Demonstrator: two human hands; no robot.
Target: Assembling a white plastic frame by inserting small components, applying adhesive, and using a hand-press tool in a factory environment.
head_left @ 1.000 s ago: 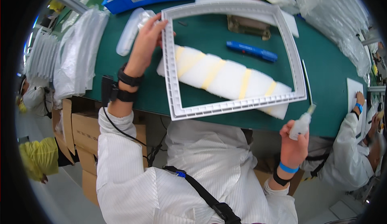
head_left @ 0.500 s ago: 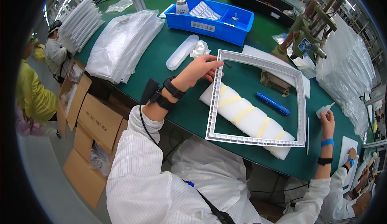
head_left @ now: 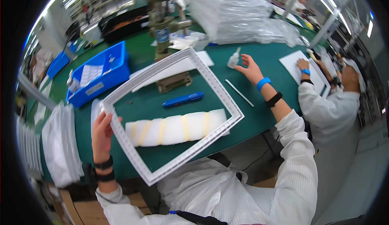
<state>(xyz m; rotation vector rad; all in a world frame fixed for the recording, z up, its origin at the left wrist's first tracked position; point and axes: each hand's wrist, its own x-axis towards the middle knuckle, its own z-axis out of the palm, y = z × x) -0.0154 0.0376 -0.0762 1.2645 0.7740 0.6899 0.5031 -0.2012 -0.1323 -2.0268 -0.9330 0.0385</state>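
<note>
My left hand [head_left: 102, 134] is closed on the left corner of a white rectangular plastic frame [head_left: 216, 85], which is held tilted above the bench. Beneath the frame lies a white foam roll [head_left: 172, 130] banded with yellow tape, and a blue marker pen [head_left: 183, 99] shows through its opening. A small white dropper bottle [head_left: 233, 60] with a thin nozzle stands on the green bench top. Just right of it is my right hand [head_left: 252, 71], fingers apart and holding nothing. A thin white stick [head_left: 239, 92] lies between that hand and the frame.
A blue divided bin [head_left: 99, 75] sits at the left, with stacked plastic-wrapped sheets [head_left: 63, 144] nearer. A green metal press [head_left: 161, 32] stands at the back, beside piled clear-wrapped packages [head_left: 231, 14]. On the right, a co-worker [head_left: 328, 99] handles a white panel [head_left: 292, 65].
The view has swung to the right. My right hand has let go of the dropper bottle, which now stands on the bench. My left hand still holds the frame, now turned at an angle.
</note>
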